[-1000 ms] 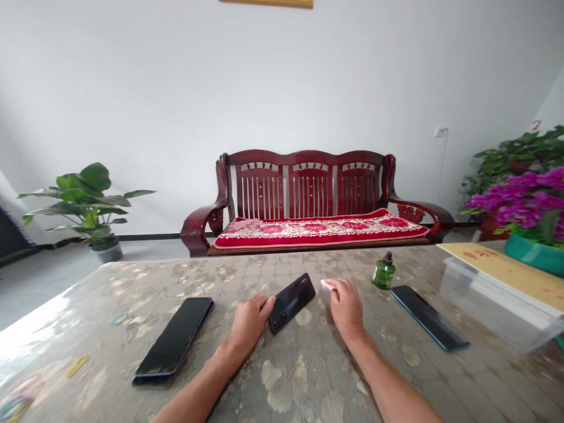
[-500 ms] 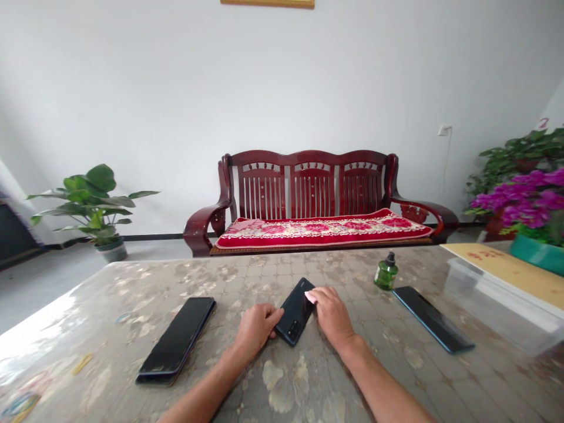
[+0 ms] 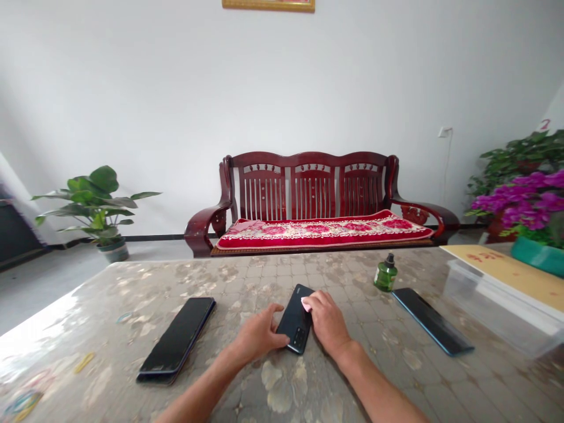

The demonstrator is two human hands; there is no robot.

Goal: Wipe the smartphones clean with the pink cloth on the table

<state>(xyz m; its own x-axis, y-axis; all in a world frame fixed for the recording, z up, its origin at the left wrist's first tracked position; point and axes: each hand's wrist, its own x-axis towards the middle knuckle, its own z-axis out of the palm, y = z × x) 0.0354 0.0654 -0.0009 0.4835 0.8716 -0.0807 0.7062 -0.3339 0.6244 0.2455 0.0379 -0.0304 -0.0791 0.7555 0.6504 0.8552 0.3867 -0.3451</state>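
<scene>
A dark phone (image 3: 294, 318) lies back up on the patterned table (image 3: 247, 276) in front of me, its camera end toward me. My left hand (image 3: 259, 338) grips its left edge with thumb and fingers. My right hand (image 3: 326, 322) rests on the phone's right side and pinches a small pink cloth (image 3: 305, 303) against it.
A second black phone (image 3: 177, 339) lies to the left, a third (image 3: 432, 320) to the right. A small green bottle (image 3: 385, 273) stands behind them. A clear plastic box (image 3: 502, 305) with a yellow board sits at the right edge. Rubber bands lie at the table's left.
The middle phone has turned from slanted to nearly lengthwise and moved closer to me. My right hand came left with the pink cloth onto the phone; my left hand shifted along its edge.
</scene>
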